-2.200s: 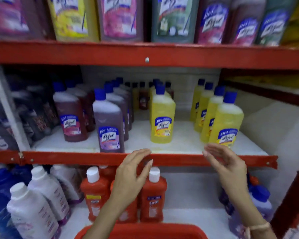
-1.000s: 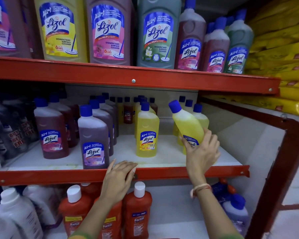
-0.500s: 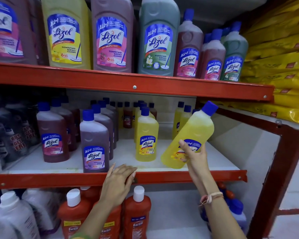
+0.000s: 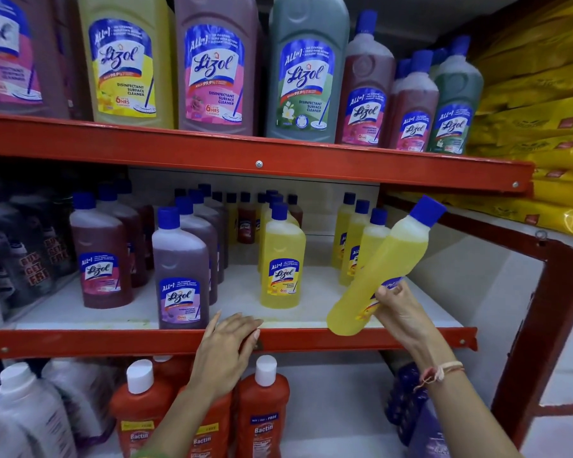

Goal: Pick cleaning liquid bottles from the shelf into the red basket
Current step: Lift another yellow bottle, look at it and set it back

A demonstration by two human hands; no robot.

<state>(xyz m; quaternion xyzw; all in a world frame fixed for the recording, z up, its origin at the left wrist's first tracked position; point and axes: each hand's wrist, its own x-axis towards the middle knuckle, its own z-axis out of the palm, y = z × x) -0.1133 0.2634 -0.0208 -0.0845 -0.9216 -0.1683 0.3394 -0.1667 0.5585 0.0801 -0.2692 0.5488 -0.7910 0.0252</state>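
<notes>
My right hand [image 4: 401, 312] grips a yellow cleaning liquid bottle [image 4: 377, 276] with a blue cap, tilted with the cap up and to the right, held just off the front right of the middle shelf [image 4: 80, 342]. My left hand [image 4: 227, 345] rests flat on the red front edge of that shelf, fingers spread and holding nothing. More yellow bottles [image 4: 282, 269] stand on the shelf, along with purple bottles [image 4: 179, 279] and dark red bottles [image 4: 100, 259]. The red basket is out of view.
Large bottles line the top shelf [image 4: 258, 153]. Orange bottles [image 4: 262, 411] with white caps and white bottles [image 4: 24, 411] stand on the shelf below. Yellow packets [image 4: 549, 110] are stacked at the right, behind a red upright frame [image 4: 536, 325].
My right hand has lifted the yellow bottle off the shelf and drawn it forward and to the right, tilting it cap-right. My left hand stays on the shelf edge.
</notes>
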